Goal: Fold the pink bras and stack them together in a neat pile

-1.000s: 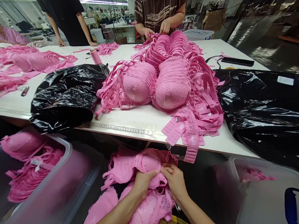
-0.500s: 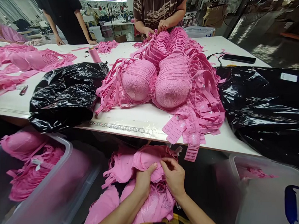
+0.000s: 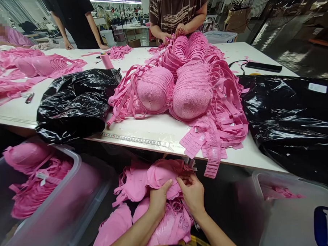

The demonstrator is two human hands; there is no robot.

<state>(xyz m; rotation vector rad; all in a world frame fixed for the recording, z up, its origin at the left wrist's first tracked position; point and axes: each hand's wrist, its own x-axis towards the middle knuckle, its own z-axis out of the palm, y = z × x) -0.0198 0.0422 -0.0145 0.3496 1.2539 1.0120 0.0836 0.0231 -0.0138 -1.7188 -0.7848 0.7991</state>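
A pink bra (image 3: 132, 186) is held over my lap, just below the table's front edge, with the inside of its cups facing me. My left hand (image 3: 158, 198) is closed on the lower edge of the right-hand cup, its thumb lying on the fabric. At the same cup's right side, my right hand (image 3: 192, 192) pinches the edge between thumb and fingers. Another pink bra (image 3: 114, 230) with lace rests on my lap beneath. On the table ahead stands a long nested stack of pink bras (image 3: 190, 96), straps and hook bands hanging toward the front edge.
Black plastic bags (image 3: 76, 105) lie left and right of the stack. A measuring tape (image 3: 132, 139) runs along the table edge (image 3: 153, 127). Clear bins (image 3: 76, 166) with pink bras flank my lap. Across the table, a person's hands (image 3: 180, 29) work at the stack; another person (image 3: 72, 21) stands left.
The view has shifted slightly, so the table appears a little farther right and lower. My right hand's fingers have curled a bit at the cup edge. Both hands keep hold of the bra.
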